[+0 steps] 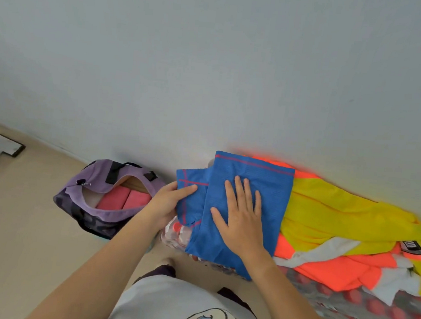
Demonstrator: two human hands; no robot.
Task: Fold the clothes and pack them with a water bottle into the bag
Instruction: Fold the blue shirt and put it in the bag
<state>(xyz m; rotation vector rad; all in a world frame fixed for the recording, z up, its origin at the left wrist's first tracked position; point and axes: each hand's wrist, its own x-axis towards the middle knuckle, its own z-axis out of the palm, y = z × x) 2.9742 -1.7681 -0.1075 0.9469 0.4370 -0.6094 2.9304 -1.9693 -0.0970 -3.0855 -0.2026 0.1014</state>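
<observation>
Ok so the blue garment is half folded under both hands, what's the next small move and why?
Probably fold the flap held by the left hand over onto the blue garment while the right hand keeps it flat. That flap sticks out to the left past the folded part, so the bundle isn't yet compact enough for the purple bag, where pink fabric already lies.

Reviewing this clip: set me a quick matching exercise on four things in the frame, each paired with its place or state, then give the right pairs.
Things:
1. blue garment
2. pink folded cloth
3. yellow garment
4. purple bag

Places or states:
A. lying inside the bag
B. open, on the floor by the wall
C. pressed flat under the right hand
D. unfolded in the pile on the right

Pairs: 1-C, 2-A, 3-D, 4-B
</observation>
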